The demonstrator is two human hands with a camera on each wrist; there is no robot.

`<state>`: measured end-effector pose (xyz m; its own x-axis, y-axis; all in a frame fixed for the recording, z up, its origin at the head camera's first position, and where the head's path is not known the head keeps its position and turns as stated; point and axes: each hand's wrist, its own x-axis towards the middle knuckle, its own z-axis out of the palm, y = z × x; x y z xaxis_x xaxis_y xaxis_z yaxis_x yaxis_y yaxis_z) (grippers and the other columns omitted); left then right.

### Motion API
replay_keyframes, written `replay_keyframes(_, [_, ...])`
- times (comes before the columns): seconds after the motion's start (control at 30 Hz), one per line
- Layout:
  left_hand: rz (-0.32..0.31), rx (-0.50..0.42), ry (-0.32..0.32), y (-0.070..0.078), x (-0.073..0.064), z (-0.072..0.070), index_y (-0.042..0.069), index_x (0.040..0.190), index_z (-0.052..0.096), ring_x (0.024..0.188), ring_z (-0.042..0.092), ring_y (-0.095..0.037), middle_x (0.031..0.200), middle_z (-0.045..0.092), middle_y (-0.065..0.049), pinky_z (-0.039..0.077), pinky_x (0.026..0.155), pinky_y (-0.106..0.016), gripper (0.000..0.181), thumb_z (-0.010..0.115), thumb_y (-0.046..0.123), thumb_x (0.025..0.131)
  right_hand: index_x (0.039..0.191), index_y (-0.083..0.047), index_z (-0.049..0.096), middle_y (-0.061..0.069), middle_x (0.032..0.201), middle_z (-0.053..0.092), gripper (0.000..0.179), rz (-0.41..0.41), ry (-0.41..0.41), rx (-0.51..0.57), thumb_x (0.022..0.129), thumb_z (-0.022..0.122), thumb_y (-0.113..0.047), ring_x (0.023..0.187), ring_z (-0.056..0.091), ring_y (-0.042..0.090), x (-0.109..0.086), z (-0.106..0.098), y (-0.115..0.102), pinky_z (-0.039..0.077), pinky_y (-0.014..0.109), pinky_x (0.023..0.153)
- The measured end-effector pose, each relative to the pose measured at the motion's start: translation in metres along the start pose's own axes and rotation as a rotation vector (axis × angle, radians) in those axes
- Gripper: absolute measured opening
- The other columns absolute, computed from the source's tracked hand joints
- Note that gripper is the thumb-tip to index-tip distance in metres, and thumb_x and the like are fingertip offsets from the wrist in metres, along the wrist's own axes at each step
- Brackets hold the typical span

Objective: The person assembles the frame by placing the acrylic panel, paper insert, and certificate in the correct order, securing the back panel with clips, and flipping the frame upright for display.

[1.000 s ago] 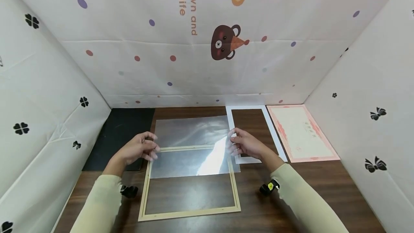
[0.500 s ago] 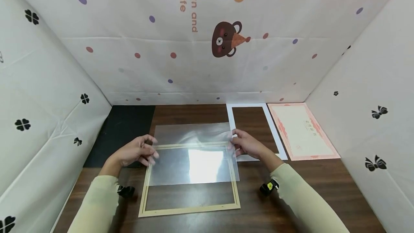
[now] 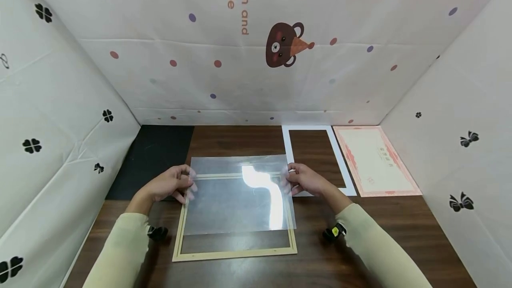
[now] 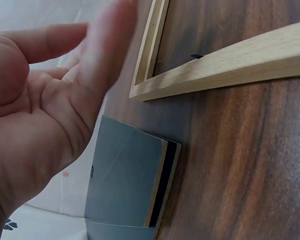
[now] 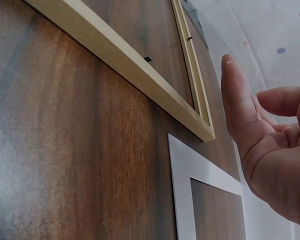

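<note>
A clear plastic sheet (image 3: 224, 210) is held level over the pale wooden picture frame (image 3: 236, 254), overlapping its far rail and most of its opening in the head view. My left hand (image 3: 172, 185) pinches the sheet's left edge, while my right hand (image 3: 307, 180) pinches the right edge between thumb and fingers. Through the sheet, the frame's far rail shows beneath. In the left wrist view, the left hand (image 4: 45, 110) is raised above a frame (image 4: 230, 65) corner. From the right wrist, the sheet's thin edge shows between thumb and fingers of the right hand (image 5: 270, 130).
A black backing board (image 3: 156, 157) lies at the back left. At the back right are a white mat (image 3: 337, 150) with a cut-out window and a pink-bordered certificate (image 3: 374, 159). Printed white cloth walls (image 3: 172, 83) enclose the brown table (image 3: 400, 234) on three sides.
Both hands have drawn the sheet slightly toward the person, so it covers more of the frame's opening. The glare on it has shifted. The hold is unchanged.
</note>
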<state>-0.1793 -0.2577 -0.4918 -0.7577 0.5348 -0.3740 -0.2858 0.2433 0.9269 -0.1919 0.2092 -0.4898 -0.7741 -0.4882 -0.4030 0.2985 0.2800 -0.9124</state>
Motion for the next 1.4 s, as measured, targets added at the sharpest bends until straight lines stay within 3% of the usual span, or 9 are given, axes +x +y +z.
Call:
replay_keyframes(0.3, [-0.047, 0.004, -0.085, -0.003, -0.006, 0.0, -0.013, 0.122, 0.043, 0.07, 0.073, -0.018, 0.095, 0.075, -0.018, 0.064, 0.065, -0.036, 0.024, 0.053, -0.001, 0.104, 0.121, 0.008, 0.05, 0.013, 0.09, 0.07, 0.02, 0.07, -0.042, -0.059, 0.105, 0.046, -0.003, 0.072, 0.07, 0.017, -0.007, 0.005, 0.006, 0.063, 0.033, 0.066])
replay_keyframes(0.63, [-0.142, 0.133, -0.096, -0.004, -0.011, 0.003, -0.012, 0.115, 0.051, 0.068, 0.075, -0.021, 0.088, 0.075, -0.021, 0.063, 0.061, -0.035, 0.02, 0.059, 0.001, 0.102, 0.103, 0.005, 0.056, 0.013, 0.073, 0.071, 0.009, 0.097, -0.117, -0.231, 0.103, 0.055, -0.004, 0.063, 0.071, 0.016, -0.012, 0.009, 0.008, 0.063, 0.035, 0.062])
replay_keyframes(0.97, [-0.194, 0.216, -0.057, -0.002, -0.01, 0.011, -0.009, 0.099, 0.059, 0.064, 0.075, -0.023, 0.078, 0.074, -0.021, 0.061, 0.056, -0.032, 0.013, 0.064, 0.003, 0.099, 0.091, 0.001, 0.055, 0.015, 0.071, 0.073, 0.013, 0.094, -0.095, -0.301, 0.101, 0.059, -0.005, 0.062, 0.073, 0.018, -0.012, 0.013, 0.008, 0.062, 0.032, 0.058])
replay_keyframes(1.13, [-0.183, 0.258, -0.042, 0.001, -0.009, 0.014, -0.005, 0.088, 0.052, 0.058, 0.073, -0.021, 0.073, 0.073, -0.023, 0.059, 0.053, -0.029, 0.015, 0.063, -0.002, 0.098, 0.089, 0.003, 0.06, 0.014, 0.071, 0.073, 0.015, 0.089, -0.08, -0.339, 0.101, 0.06, -0.006, 0.06, 0.072, 0.016, -0.01, 0.012, 0.01, 0.061, 0.032, 0.057])
replay_keyframes(1.4, [-0.202, 0.387, 0.057, 0.008, -0.003, 0.026, -0.007, 0.105, 0.047, 0.053, 0.069, -0.019, 0.067, 0.067, -0.015, 0.058, 0.054, -0.032, 0.027, 0.069, -0.006, 0.09, 0.087, 0.001, 0.066, 0.01, 0.07, 0.072, 0.018, 0.108, -0.046, -0.409, 0.101, 0.061, -0.008, 0.058, 0.072, 0.014, -0.009, 0.016, 0.007, 0.061, 0.029, 0.056])
